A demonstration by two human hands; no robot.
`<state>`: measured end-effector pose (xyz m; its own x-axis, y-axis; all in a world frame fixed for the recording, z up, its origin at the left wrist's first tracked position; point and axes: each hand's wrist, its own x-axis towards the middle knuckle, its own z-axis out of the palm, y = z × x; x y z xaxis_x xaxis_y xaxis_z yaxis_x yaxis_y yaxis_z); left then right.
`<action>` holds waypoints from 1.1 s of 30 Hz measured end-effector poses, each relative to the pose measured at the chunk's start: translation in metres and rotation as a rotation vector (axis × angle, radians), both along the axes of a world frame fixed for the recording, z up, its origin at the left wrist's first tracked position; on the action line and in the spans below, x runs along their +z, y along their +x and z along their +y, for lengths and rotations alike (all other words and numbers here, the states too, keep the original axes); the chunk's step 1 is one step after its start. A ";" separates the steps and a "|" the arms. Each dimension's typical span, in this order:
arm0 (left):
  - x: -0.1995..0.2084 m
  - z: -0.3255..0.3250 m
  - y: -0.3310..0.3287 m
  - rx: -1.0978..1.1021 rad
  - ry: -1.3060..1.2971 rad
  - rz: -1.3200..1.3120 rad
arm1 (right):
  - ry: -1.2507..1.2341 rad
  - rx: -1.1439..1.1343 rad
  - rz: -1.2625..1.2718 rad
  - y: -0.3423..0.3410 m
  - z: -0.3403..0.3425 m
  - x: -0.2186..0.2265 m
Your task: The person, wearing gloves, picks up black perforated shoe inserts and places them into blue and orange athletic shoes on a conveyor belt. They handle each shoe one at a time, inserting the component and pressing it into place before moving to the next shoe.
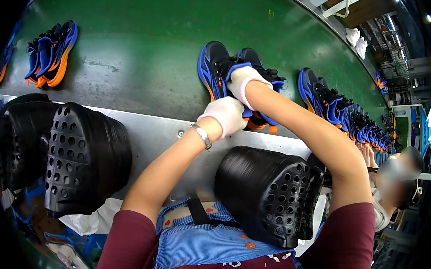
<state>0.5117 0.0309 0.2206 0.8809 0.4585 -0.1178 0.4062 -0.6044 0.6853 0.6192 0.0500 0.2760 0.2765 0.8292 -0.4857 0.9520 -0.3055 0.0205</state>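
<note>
A pair of black and blue sneakers with orange soles stands on the green conveyor belt in front of me: the left sneaker (215, 67) and, close beside it, the right sneaker (251, 56). My left hand (228, 114), in a white glove, is closed at the heel of the left sneaker. Also gloved in white, my right hand (246, 81) reaches across and grips at the collar and tongue area between the two shoes. Its fingertips are partly hidden by the shoes.
More sneakers stand at the far left (52, 55) and in a long row on the right (330, 101). Black perforated molded pieces (85, 158) sit along the metal edge (148, 134), another black perforated piece (261, 186) by my lap. A co-worker's hand (368, 155) shows at right.
</note>
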 end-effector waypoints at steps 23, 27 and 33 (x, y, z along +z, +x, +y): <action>0.060 0.007 -0.012 0.028 -0.015 0.217 | 0.714 -0.428 -0.042 0.115 -0.276 0.174; 0.055 0.044 -0.029 0.190 -0.005 0.262 | 0.560 -0.659 -0.375 0.144 -0.377 0.162; 0.063 0.048 -0.058 0.220 0.521 0.156 | 0.540 -0.970 -0.442 0.162 -0.468 0.086</action>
<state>0.4538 0.0791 0.2832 0.7490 0.6605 0.0513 0.6322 -0.7358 0.2429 0.7815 -0.4182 0.3623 0.9557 0.2498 0.1558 0.2621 -0.9629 -0.0640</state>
